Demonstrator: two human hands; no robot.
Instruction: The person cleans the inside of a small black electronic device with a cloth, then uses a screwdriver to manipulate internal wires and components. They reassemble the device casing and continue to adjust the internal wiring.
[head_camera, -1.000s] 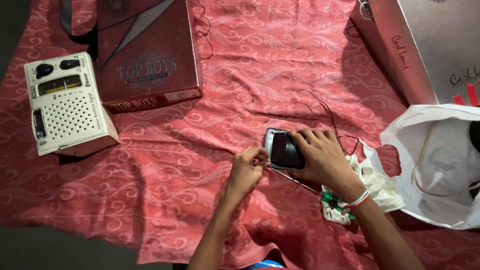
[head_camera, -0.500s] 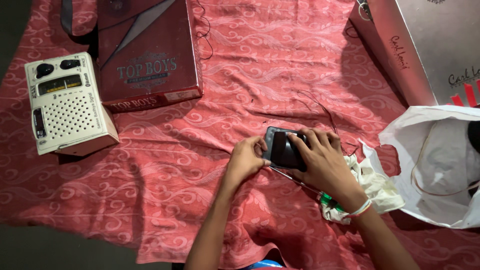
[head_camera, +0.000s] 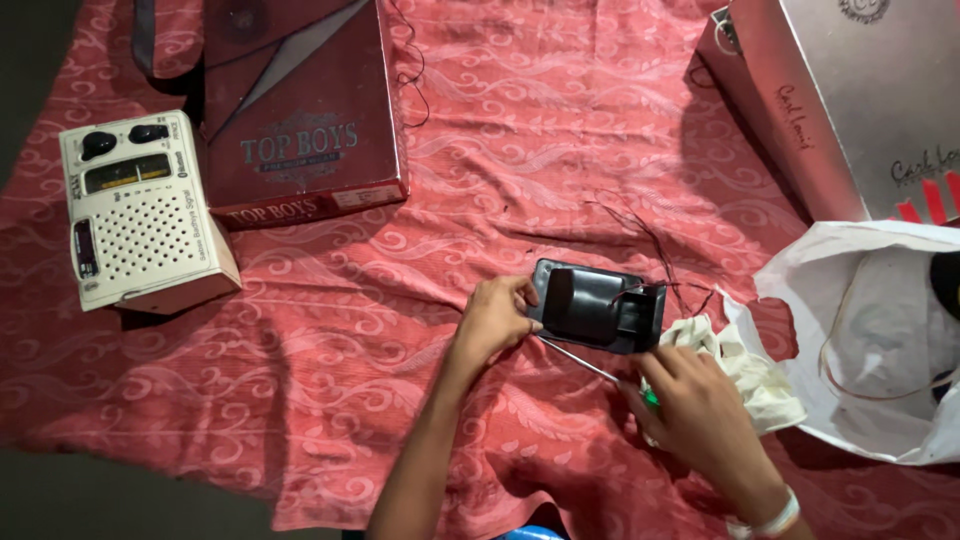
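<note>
while the right hand (head_camera: 700, 415) sits nearest the camera, it's curled round a slim screwdriver (head_camera: 590, 368) w/ a green handle, fingers closed on the handle end so the metal shaft angles up-left toward the small black plastic part (head_camera: 598, 305); that low grip looks chosen for fine control of the tip. just beyond, the left hand (head_camera: 497, 320) pinches the part's left edge btwn thumb and fingertips, partly closed, prob to keep it from sliding on the red patterned cloth (head_camera: 560, 150) as the tip meets its lower edge. the part lies mid-cloth, thin dark wires (head_camera: 650, 235) trailing off its top right. a crumpled whitish rag (head_camera: 740, 365) touches it on the right, beside an open white plastic bag (head_camera: 870, 350). further off: a cream radio (head_camera: 135, 225) at left, a maroon box (head_camera: 300, 110) behind it, a silver box (head_camera: 850, 100) top right, all well apart from the work.
</note>
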